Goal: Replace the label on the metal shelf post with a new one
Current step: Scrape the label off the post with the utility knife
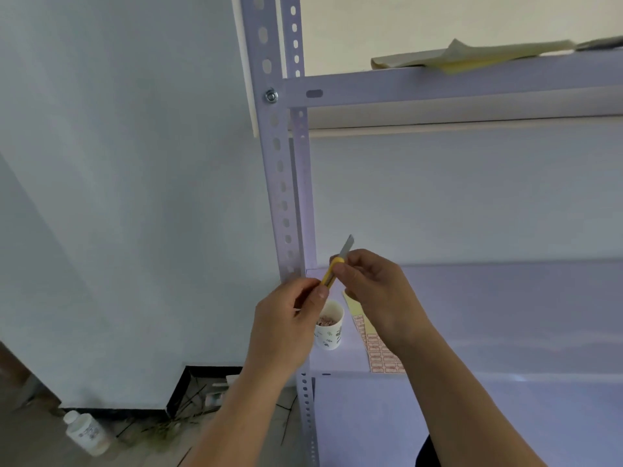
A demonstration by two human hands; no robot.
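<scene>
Both hands hold a yellow knife (332,269) just right of the post (281,183), low in the centre of the frame.

The left hand (286,326) pinches the handle's lower end; the right hand (374,289) grips it near the top, fingers closed, and the grey blade (347,246) points up. Below them on the shelf (505,315) stand a paper cup (330,328) and a sheet of labels (381,352). No label can be made out on the post.
</scene>
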